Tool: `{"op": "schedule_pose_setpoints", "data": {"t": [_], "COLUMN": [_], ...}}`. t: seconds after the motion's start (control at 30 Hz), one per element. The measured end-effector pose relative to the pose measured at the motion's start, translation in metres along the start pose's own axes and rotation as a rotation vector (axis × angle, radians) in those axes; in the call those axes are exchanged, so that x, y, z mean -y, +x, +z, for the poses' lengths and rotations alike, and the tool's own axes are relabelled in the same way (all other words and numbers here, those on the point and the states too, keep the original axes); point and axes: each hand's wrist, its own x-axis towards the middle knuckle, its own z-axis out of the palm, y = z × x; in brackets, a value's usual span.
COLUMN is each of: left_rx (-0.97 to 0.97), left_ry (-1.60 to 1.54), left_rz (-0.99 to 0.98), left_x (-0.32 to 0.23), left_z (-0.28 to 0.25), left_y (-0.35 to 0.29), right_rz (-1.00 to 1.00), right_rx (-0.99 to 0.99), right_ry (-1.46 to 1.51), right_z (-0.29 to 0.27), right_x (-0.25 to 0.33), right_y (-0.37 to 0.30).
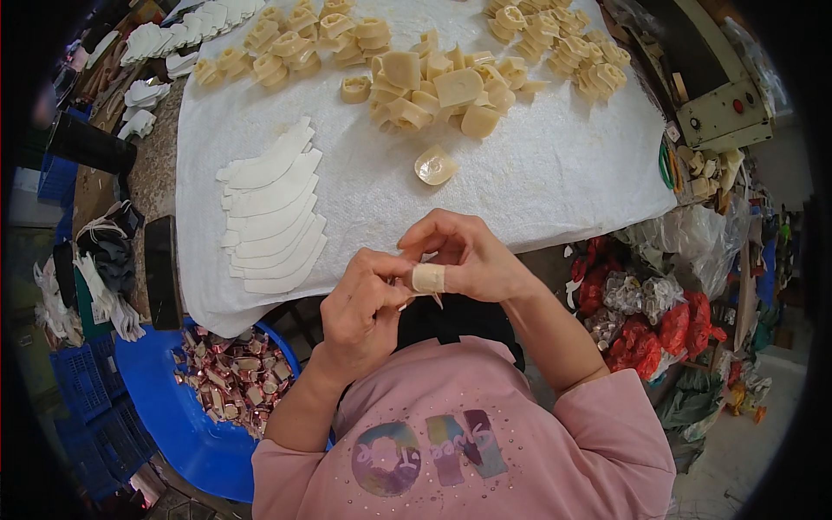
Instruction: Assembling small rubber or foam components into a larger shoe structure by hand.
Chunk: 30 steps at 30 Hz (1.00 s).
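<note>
Close in front of my body, just off the near edge of the white cloth, my left hand (360,299) and my right hand (477,257) meet with fingertips pinched together. A beige wrap (428,278) circles my right thumb. Between the hands only a thin pale pointed end shows below the thumb; the rest of what they hold is hidden by fingers. Beyond them a glossy cream cup-shaped piece (435,165) lies alone. To the left, several white curved pieces (273,217) overlap in a fan on the cloth.
Heaps of cream moulded pieces (459,87) cover the cloth's far side. At lower left stands a blue basin (147,373) full of small pinkish scraps. A black phone-like slab (162,273) rests at the left edge. Red bags (637,342) sit at right, below a machine (728,113).
</note>
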Motion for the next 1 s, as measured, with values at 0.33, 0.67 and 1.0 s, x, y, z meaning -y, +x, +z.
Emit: {"op": "schedule_pose_setpoints", "data": {"t": [0.33, 0.67, 1.0], "left_rx": [-0.367, -0.340, -0.254], "left_ry": [-0.318, -0.410, -0.384], "left_rz": [-0.276, -0.386, -0.460], "left_x": [-0.001, -0.001, -0.004], "left_z": [0.012, 0.022, 0.018], "left_y": [-0.001, 0.001, 0.001], "right_rz": [-0.342, -0.609, -0.716], "right_rx": [-0.170, -0.363, -0.386], "right_ry": [-0.005, -0.544, -0.893], "right_z": [0.005, 0.016, 0.012], "right_x": [-0.009, -0.016, -0.003], "right_y": [0.003, 0.004, 0.002]}}
